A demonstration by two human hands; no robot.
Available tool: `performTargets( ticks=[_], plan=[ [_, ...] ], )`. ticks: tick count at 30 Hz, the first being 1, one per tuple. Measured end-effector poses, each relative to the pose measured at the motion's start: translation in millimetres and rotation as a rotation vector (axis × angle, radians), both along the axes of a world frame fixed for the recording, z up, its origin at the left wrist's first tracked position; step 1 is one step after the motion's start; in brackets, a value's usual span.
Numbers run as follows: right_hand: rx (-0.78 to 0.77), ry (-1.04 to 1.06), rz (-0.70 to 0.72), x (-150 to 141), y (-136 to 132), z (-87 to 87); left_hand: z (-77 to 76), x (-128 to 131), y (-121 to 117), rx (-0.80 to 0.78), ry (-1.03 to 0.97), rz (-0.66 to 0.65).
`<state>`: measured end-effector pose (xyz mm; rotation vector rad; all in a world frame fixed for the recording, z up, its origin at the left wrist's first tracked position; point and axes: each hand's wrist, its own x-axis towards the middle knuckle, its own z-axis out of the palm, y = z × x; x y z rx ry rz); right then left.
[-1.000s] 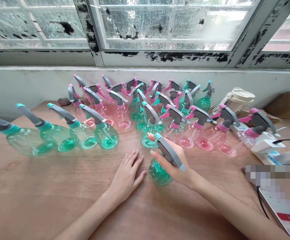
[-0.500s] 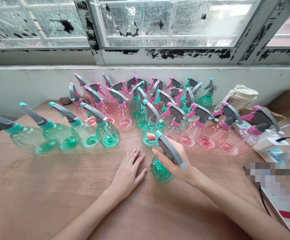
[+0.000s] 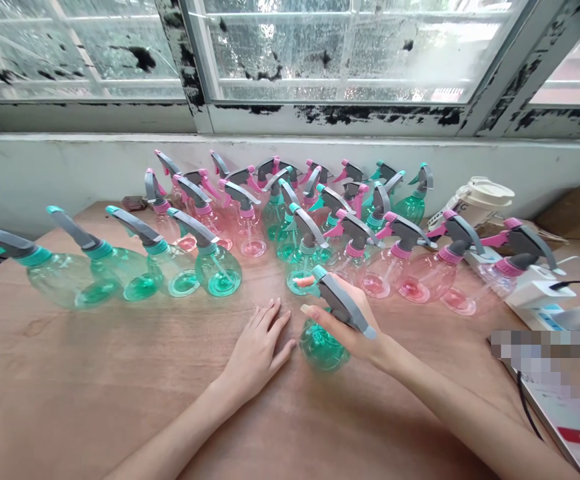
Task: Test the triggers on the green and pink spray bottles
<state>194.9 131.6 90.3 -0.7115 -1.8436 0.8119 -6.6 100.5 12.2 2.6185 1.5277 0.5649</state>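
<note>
My right hand (image 3: 357,320) is around the neck of a green spray bottle (image 3: 325,347), just under its grey trigger head with a teal nozzle. The bottle is upright in front of me, at the wooden table (image 3: 210,440). Flat on the tabletop, left of that bottle, lies my left hand (image 3: 257,343), its fingers stretched out and holding nothing. Beyond the hands stand several pink spray bottles (image 3: 385,273) on the right. A line of several green spray bottles (image 3: 219,273) stands on the left.
More pink and green bottles crowd the back by the white wall (image 3: 45,167). At the right are a white lidded cup (image 3: 480,200), a brown paper bag (image 3: 577,212), a power strip (image 3: 530,300) with plugs, and a white-and-red flat item (image 3: 570,413) with a black cable.
The view has shifted slightly. My right hand stays on the green spray bottle, its index finger a little lower. My left hand still lies flat on the table.
</note>
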Motion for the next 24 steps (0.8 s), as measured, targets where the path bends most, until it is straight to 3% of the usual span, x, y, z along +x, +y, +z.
performTargets(
  ticks=[12, 24],
  plan=[
    [0.220, 0.062, -0.326, 6, -9, -21.7, -5.0, -6, 0, 0.029, -0.048, 0.000],
    [0.105, -0.482, -0.263, 28, -45, -38.8, -6.0, -7, -7, 0.003, -0.060, -0.038]
  ],
)
